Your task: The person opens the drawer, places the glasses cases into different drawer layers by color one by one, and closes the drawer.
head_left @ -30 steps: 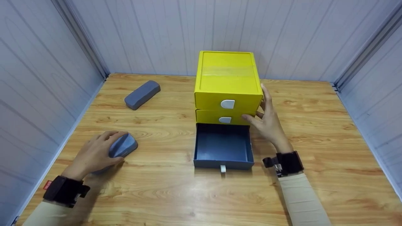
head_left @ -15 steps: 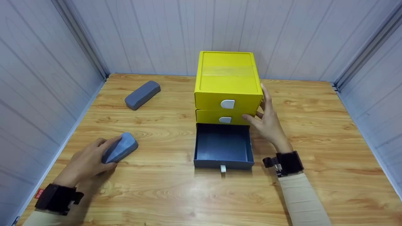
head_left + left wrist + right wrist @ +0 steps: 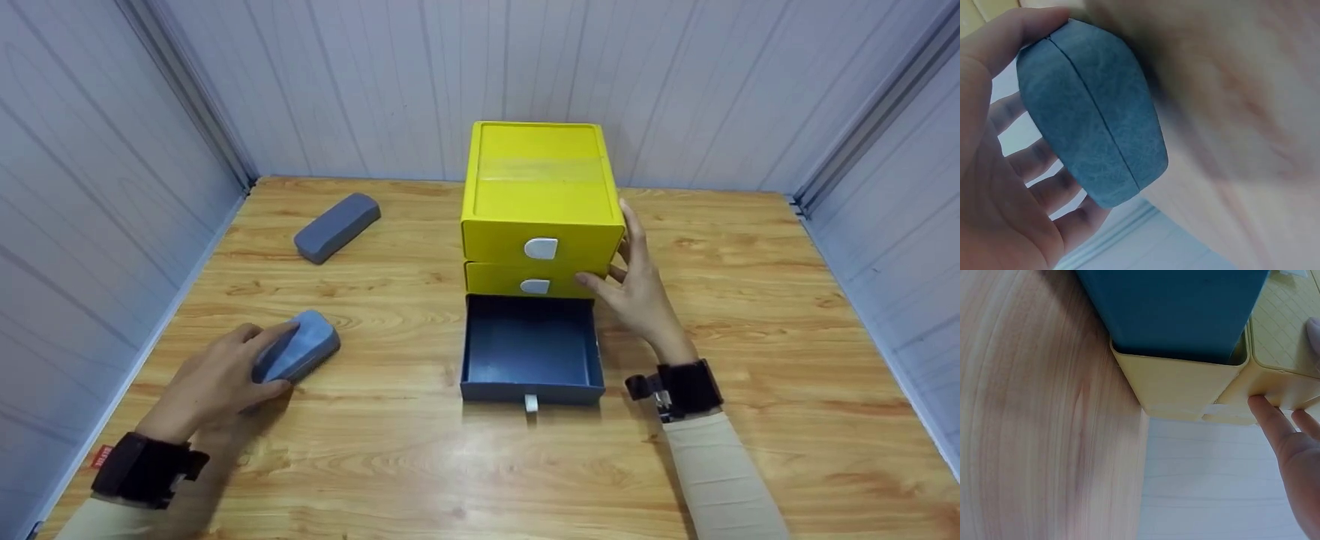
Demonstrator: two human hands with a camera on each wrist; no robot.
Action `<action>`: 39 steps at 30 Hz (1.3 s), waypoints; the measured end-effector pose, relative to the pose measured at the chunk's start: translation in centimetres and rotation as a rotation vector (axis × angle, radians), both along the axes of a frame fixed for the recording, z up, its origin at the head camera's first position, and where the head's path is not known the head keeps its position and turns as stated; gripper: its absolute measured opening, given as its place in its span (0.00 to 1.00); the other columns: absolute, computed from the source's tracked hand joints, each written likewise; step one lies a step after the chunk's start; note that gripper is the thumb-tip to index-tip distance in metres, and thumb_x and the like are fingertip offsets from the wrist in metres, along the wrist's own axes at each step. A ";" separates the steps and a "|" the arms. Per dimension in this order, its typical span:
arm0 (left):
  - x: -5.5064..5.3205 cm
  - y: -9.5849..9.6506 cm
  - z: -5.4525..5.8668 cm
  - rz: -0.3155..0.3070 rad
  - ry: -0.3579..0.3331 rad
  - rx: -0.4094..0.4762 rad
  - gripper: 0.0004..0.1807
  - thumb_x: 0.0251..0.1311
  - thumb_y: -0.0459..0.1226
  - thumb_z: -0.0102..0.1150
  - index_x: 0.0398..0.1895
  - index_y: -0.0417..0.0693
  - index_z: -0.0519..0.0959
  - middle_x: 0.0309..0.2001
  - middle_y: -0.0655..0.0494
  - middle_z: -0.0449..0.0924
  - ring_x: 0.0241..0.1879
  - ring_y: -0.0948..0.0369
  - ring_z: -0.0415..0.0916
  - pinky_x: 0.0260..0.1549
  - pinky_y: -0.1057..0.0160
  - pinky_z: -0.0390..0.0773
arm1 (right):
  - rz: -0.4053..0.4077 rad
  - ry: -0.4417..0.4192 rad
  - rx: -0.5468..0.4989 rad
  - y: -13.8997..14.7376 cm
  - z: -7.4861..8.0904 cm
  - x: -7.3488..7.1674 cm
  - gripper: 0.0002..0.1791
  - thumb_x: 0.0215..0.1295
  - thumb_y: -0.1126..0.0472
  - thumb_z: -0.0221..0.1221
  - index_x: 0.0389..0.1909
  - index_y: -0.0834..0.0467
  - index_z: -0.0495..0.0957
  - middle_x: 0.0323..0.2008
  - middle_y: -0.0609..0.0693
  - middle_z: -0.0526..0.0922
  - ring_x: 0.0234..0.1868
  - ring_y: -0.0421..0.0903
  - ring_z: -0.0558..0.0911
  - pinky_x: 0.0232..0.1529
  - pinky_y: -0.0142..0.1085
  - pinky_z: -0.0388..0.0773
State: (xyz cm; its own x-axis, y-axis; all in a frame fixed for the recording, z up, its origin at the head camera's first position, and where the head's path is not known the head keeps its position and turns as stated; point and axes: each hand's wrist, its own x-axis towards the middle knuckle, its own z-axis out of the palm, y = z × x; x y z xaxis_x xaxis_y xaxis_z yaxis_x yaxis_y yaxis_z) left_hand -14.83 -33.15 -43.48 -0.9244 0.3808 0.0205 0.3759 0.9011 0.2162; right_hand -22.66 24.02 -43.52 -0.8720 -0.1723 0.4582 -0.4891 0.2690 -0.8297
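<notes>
My left hand [image 3: 214,379] grips a light blue glasses case [image 3: 304,349] between thumb and fingers, close over the table at left. In the left wrist view the end of the case, with a dark seam line, faces the camera. A yellow drawer unit [image 3: 544,176] stands at the back, its blue bottom drawer [image 3: 531,345] pulled out and empty. My right hand [image 3: 641,292] holds the unit's right front corner. Its thumb lies on the middle drawer front and its fingers [image 3: 1266,413] touch the side wall.
A second, grey glasses case [image 3: 337,227] lies on the wooden table [image 3: 405,465] at the back left. White panel walls [image 3: 360,82] enclose the table at the back and both sides. The drawer's white pull tab [image 3: 531,403] points toward the front.
My left hand first slid back along the case, toward its near end. Now hand and case have shifted slightly right and away from me. My right hand stays on the drawer unit.
</notes>
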 end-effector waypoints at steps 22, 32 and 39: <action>-0.5 7.3 3.2 -0.154 0.174 0.073 0.44 0.56 0.46 0.80 0.77 0.53 0.72 0.54 0.38 0.81 0.44 0.46 0.82 0.36 0.44 0.83 | 0.012 -0.003 -0.008 0.0 0.0 0.1 0.60 0.68 0.63 0.71 0.87 0.40 0.38 0.84 0.43 0.52 0.77 0.52 0.67 0.65 0.60 0.77; -1.3 11.3 3.8 -0.260 0.195 0.108 0.43 0.58 0.46 0.79 0.77 0.53 0.73 0.54 0.39 0.81 0.44 0.48 0.81 0.38 0.46 0.84 | 0.006 0.004 -0.008 0.0 0.0 0.0 0.61 0.68 0.64 0.71 0.87 0.43 0.38 0.84 0.44 0.51 0.78 0.54 0.67 0.65 0.60 0.78; -1.7 14.9 4.4 -0.323 0.189 0.133 0.43 0.58 0.47 0.78 0.77 0.54 0.73 0.54 0.38 0.82 0.43 0.48 0.81 0.38 0.49 0.85 | 0.009 -0.001 -0.006 0.0 0.1 0.1 0.61 0.68 0.64 0.71 0.87 0.41 0.38 0.84 0.44 0.51 0.77 0.54 0.67 0.65 0.61 0.77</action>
